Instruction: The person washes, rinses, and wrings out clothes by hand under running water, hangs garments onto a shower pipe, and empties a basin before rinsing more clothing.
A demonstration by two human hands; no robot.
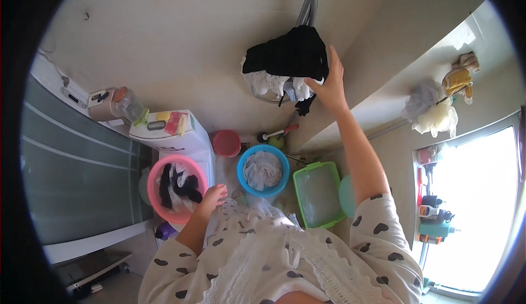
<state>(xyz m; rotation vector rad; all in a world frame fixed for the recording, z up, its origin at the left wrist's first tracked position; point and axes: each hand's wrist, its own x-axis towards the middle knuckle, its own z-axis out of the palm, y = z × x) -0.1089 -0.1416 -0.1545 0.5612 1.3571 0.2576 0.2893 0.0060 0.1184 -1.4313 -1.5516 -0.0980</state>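
A black garment [290, 52] is draped over a metal rack hanging from silver poles. White dotted cloth [267, 82] shows beneath it. My right hand [332, 87] is raised at the garment's right edge, fingers stretched up and thumb apart, with nothing visibly gripped; whether it touches the cloth I cannot tell. Low on the left, my left hand [215, 195] has its fingers loosely extended and holds nothing. It is beside a pink basin [155, 186] of black and white clothes [181, 186]. Light-coloured wet cloth [263, 171] lies in a blue basin [241, 156] in front of me.
A green-rimmed tub [300, 200] stands right of the blue basin, and a red bucket [227, 142] to its left. A white appliance [181, 126] is behind the pink basin. Bath puffs [433, 112] hang on the right wall beside a bright window [476, 205] with bottles [435, 228].
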